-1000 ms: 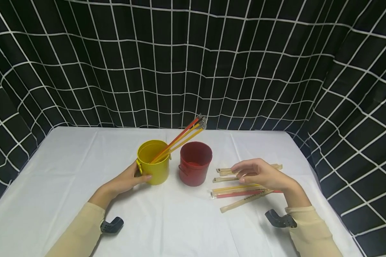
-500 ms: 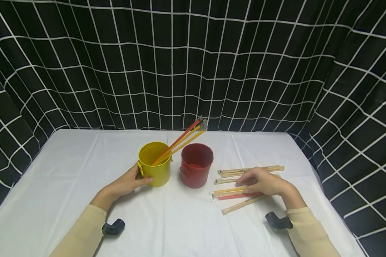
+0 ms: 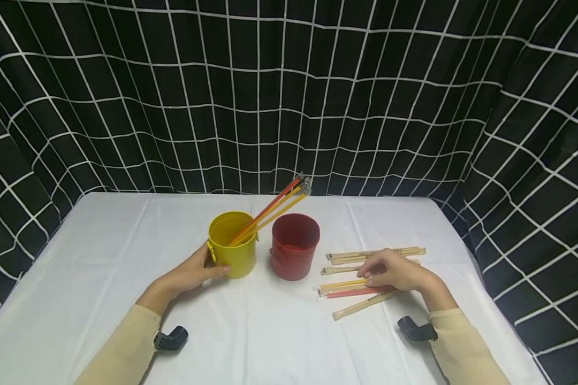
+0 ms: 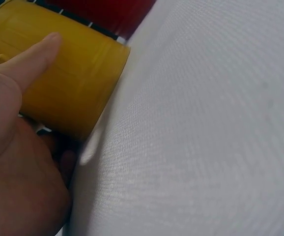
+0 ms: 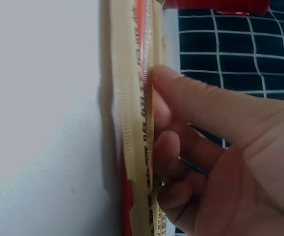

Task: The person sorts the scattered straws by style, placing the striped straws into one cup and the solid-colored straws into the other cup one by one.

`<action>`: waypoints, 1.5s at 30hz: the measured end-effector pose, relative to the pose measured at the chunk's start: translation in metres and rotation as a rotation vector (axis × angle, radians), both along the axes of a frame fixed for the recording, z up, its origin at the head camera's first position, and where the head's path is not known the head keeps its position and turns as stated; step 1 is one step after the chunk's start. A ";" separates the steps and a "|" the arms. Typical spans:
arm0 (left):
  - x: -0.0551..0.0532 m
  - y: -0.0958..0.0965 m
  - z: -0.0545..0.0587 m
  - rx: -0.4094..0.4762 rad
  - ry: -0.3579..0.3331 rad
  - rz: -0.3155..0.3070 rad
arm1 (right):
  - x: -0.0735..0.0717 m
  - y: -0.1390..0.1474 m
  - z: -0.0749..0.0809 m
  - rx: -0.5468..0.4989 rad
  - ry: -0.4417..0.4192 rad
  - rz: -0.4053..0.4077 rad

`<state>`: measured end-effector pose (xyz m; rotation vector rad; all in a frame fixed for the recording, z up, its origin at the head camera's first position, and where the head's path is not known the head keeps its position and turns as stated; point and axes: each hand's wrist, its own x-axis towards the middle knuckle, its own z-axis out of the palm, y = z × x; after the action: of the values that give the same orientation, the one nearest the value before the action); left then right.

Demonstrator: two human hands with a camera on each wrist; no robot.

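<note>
Yellow straw [image 3: 342,285] apparently against right grip [image 3: 397,271]

Yellow bucket [image 3: 242,261], uniform in colour, with an orange-red stick [image 3: 279,197] and yellow sticks [image 3: 289,207] inside; dark red bucket [image 3: 293,263], likewise uniform; beige sticks [image 3: 356,308], marked with rows of dark print; beside them, a loose yellow stick [image 3: 344,284] and a pinkish-red stick [image 3: 354,293]; desk [image 3: 279,342], plain white; curtain [image 3: 289,85], black with a grid of white lines; sleeves [image 3: 120,347], plain pale beige; wrist devices [image 3: 173,339], dark grey to black
</note>
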<state>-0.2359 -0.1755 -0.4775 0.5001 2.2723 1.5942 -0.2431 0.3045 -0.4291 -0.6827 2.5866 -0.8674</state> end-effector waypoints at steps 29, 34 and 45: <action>0.003 -0.001 -0.003 0.023 -0.026 0.006 | 0.002 -0.002 0.031 -0.053 0.139 -0.097; 0.001 -0.002 -0.004 0.020 -0.025 0.007 | 0.004 -0.002 0.039 -0.152 0.237 -0.144; -0.001 -0.004 0.002 0.015 -0.040 0.004 | 0.017 -0.001 0.059 -0.476 0.333 -0.243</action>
<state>-0.2374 -0.1795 -0.4754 0.4639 2.2351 1.6102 -0.2263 0.3038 -0.3698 -0.6902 2.8153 -1.6019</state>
